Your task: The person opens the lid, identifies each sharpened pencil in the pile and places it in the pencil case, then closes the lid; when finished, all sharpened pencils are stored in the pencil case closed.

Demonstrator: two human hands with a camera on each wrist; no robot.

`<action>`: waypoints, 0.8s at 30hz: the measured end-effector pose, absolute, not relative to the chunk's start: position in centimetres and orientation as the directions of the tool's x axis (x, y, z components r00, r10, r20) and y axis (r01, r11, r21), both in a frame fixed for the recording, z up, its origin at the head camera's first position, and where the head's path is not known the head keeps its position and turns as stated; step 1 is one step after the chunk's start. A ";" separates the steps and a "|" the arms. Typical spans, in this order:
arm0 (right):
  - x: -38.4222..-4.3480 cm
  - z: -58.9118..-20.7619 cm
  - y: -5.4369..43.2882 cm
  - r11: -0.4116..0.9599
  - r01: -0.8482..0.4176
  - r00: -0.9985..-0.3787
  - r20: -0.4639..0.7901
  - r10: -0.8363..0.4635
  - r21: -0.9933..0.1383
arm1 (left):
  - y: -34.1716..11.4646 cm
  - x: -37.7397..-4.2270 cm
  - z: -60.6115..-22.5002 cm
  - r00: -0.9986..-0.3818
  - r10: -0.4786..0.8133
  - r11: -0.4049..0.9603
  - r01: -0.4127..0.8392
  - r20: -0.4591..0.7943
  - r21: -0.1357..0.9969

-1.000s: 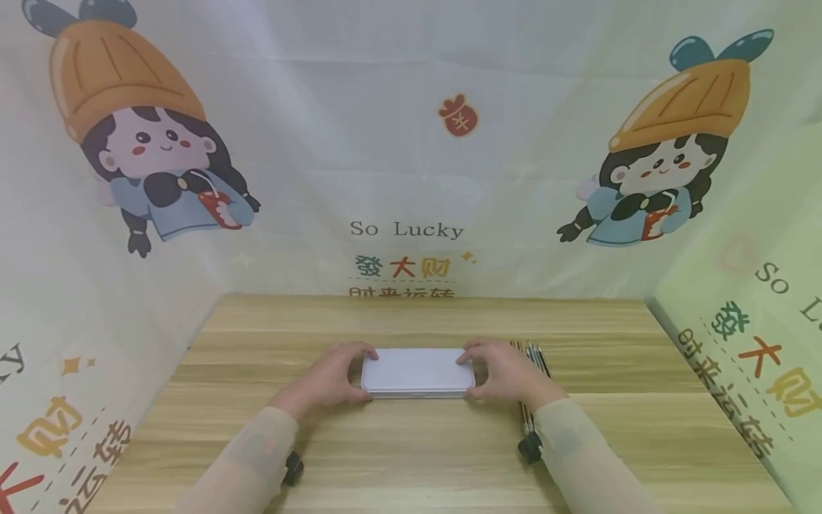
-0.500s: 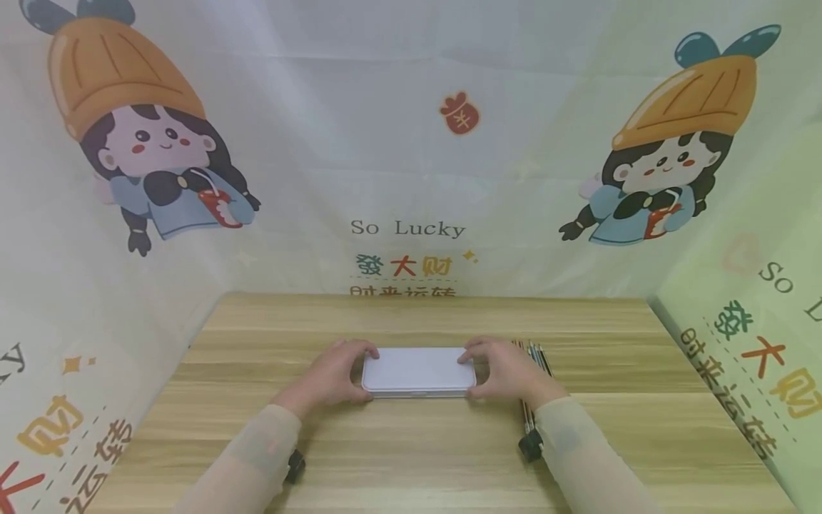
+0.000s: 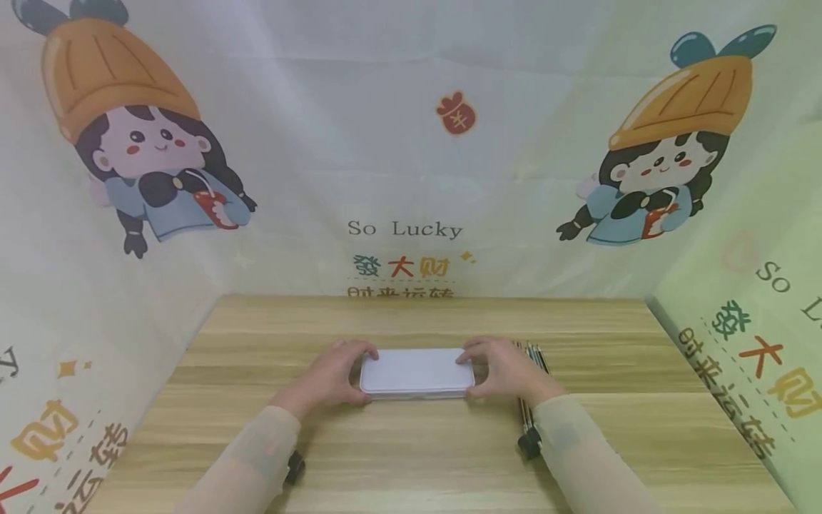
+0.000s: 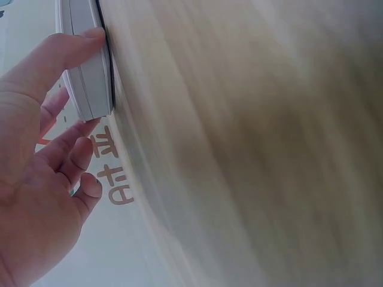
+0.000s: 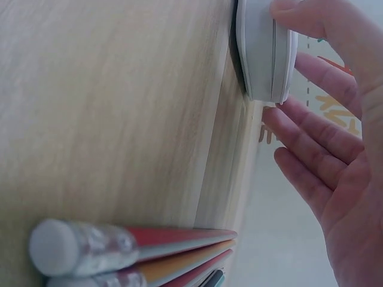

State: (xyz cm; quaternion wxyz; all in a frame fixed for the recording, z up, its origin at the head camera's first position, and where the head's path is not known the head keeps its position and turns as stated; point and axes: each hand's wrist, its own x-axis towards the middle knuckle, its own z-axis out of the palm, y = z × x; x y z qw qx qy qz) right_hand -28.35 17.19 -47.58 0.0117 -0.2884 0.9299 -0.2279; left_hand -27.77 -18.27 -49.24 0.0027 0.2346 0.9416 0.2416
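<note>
A white, long, rounded pencil case lies closed on the wooden table, between the two hands. At its left end the left hand grips it, thumb at the near edge and index finger at the far corner. The right hand holds the opposite end in the same way. In the left wrist view a seam runs along the case's end, with the thumb pressed on it. The right wrist view shows the right thumb against the other end, the remaining fingers reaching behind.
Several pencils with white erasers lie side by side to the right of the case, partly hidden under the right wrist in the head view. The wooden table ends at a printed cloth backdrop behind and on both sides.
Both hands keep their hold at the ends of the pencil case, which stays almost in place. The head view shifts very slightly.
</note>
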 end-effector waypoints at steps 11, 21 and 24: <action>-28.6 -47.3 17.2 0.719 -0.550 -0.821 0.120 -0.558 -0.424 | -18.3 -28.0 -49.1 -0.877 0.466 0.768 0.468 0.119 0.437; -28.4 -47.6 17.1 0.725 -0.533 -0.831 0.107 -0.546 -0.436 | -18.1 -27.6 -48.9 -0.878 0.466 0.777 0.465 0.109 0.425; -28.6 -47.1 17.3 0.715 -0.541 -0.825 0.112 -0.554 -0.444 | -18.1 -27.7 -48.8 -0.878 0.468 0.777 0.465 0.105 0.424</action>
